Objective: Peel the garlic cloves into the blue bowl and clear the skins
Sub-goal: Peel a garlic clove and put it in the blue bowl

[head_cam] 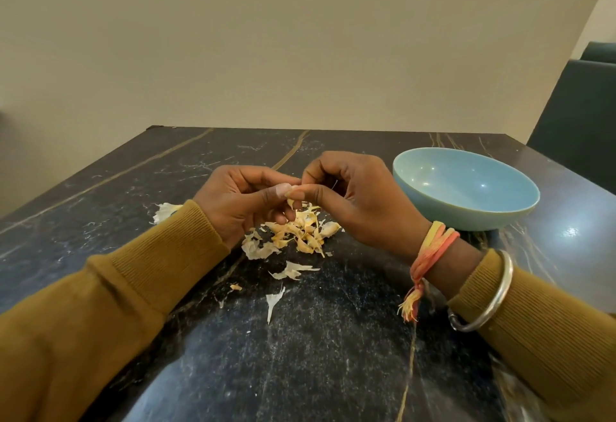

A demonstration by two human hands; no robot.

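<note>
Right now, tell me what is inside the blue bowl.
The blue bowl shows only a bare glazed interior with light reflections; nothing lies in the visible part. Its near wall hides the closest strip of the inside.

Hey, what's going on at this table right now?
A person pinches a small garlic clove between the left hand and right hand, above a pile of skins on the dark table. A few loose skins lie nearer the person. The blue bowl stands to the right; no cloves show in its visible part.
</note>
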